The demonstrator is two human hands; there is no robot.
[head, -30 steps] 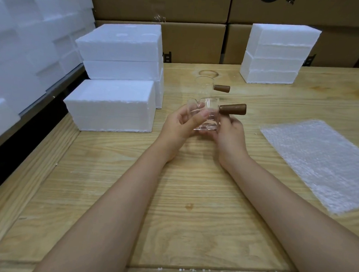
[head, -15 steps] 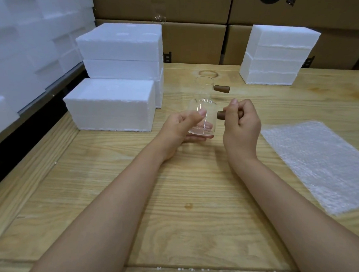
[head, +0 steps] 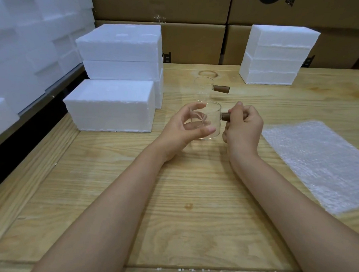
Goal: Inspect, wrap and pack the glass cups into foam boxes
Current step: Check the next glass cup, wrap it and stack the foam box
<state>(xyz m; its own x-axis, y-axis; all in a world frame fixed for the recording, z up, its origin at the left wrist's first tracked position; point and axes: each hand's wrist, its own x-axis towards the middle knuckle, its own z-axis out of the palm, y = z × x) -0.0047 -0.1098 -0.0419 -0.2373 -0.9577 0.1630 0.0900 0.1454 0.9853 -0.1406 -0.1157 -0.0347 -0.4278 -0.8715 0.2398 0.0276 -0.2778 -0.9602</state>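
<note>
A clear glass cup with a brown wooden handle is held upright just above the table, near its middle. My right hand grips the handle, fingers curled round it. My left hand cups the glass body from the left, thumb at the lower front and fingers behind the glass. A second glass cup with a brown handle stands on the table just behind. A sheet of bubble wrap lies flat on the right. White foam boxes stand to the left.
A stack of foam boxes rises behind the near left one, and another stack stands at the back right. Cardboard cartons line the far edge. More foam pieces pile beyond the wooden table's left edge.
My right hand moved from under the cup onto its handle and closed round it. The cup has been turned upright, and my left hand shifted to cradle the glass body.
</note>
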